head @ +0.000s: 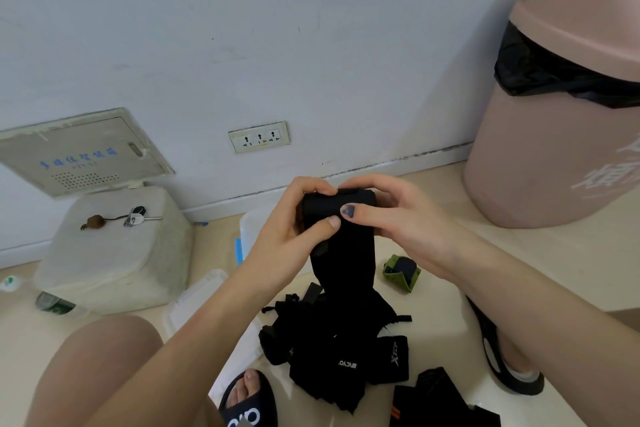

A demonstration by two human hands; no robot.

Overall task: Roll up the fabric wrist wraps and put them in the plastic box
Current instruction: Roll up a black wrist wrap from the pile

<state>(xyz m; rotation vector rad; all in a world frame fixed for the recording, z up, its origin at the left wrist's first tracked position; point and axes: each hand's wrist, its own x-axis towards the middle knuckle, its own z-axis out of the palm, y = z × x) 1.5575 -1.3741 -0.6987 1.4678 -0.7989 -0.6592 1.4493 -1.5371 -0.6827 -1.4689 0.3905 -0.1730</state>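
A black fabric wrist wrap (341, 253) hangs in front of me, its top end rolled into a short cylinder. My left hand (294, 229) and my right hand (391, 215) both grip that roll, thumbs meeting on its front. The loose tail drops to a heap of black wraps (332, 347) on the floor. Behind my hands lies the clear plastic box (251, 229), mostly hidden. A rolled wrap with green trim (401, 272) lies to the right on the floor.
A white lidded bin (114, 246) with keys (138, 217) on top stands at the left. A clear lid (194, 302) lies near my left forearm. A pink trash can (561, 121) stands at the right. My slippered feet (249, 399) flank the pile.
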